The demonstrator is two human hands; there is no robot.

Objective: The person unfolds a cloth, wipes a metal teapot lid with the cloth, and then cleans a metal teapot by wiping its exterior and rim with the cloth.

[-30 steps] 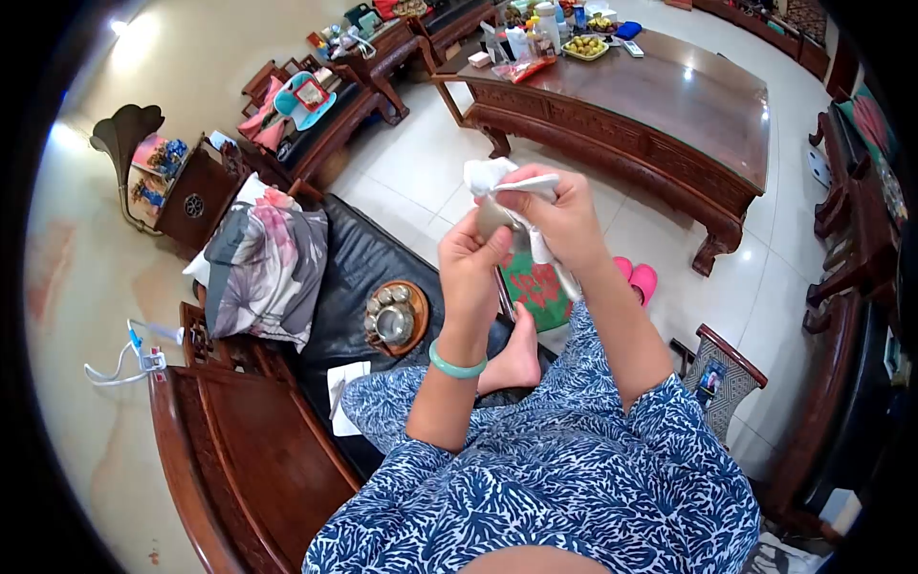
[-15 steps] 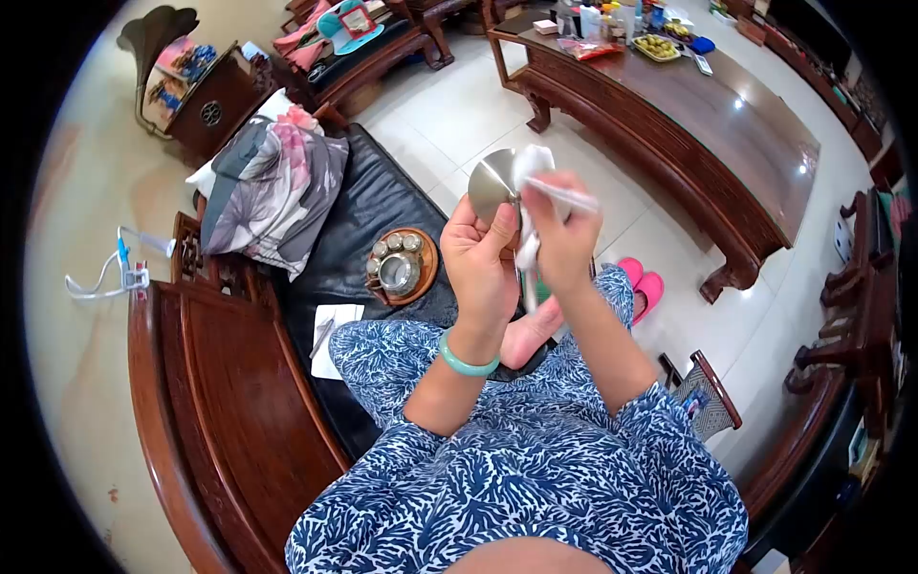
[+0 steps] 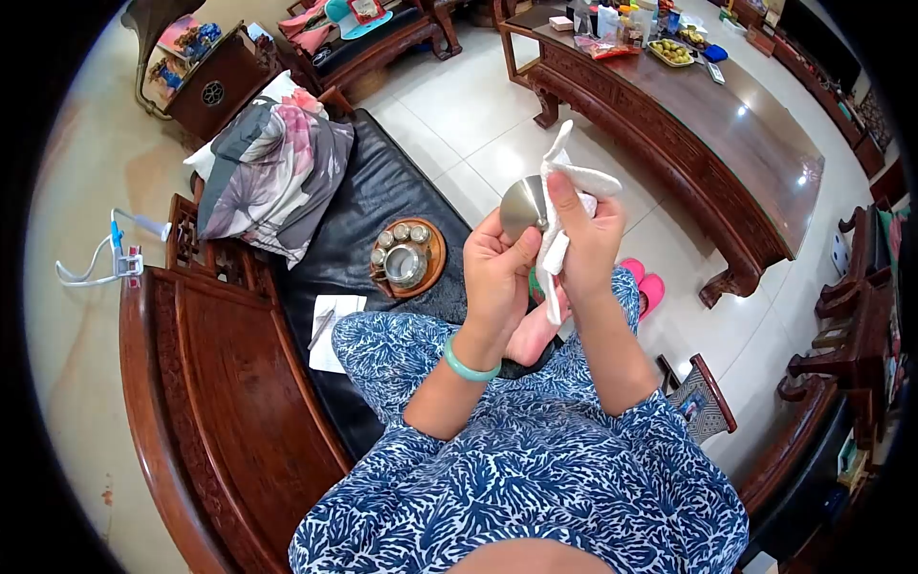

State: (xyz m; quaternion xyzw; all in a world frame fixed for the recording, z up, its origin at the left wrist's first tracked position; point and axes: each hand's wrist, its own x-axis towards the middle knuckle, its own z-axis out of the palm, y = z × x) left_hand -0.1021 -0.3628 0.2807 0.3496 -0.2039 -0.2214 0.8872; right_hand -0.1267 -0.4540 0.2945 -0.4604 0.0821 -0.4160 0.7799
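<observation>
My left hand [image 3: 495, 273], with a pale green bangle at the wrist, grips a round silvery metal disc [image 3: 522, 206] by its lower edge, thumb on its face. Against the right part of the disc lies a folded white cloth [image 3: 557, 230]. My right hand [image 3: 591, 239] pinches that cloth, its thumb pointing up over it. Both hands are raised in front of my lap, close together. What the right fingers do behind the cloth is hidden.
On the black bench [image 3: 382, 163] sit a round wooden tray [image 3: 435, 256] with a glass pot and several small cups, white paper [image 3: 335, 356] with a pen, and a floral pillow [image 3: 277, 177]. A long wooden table [image 3: 669, 105] and pink slippers [image 3: 652, 292] are beyond.
The disc first appears mostly covered, then shows fully, and is now partly behind the cloth. The cloth's ends have spread out. The view has shifted, and the hands appear slightly farther right.
</observation>
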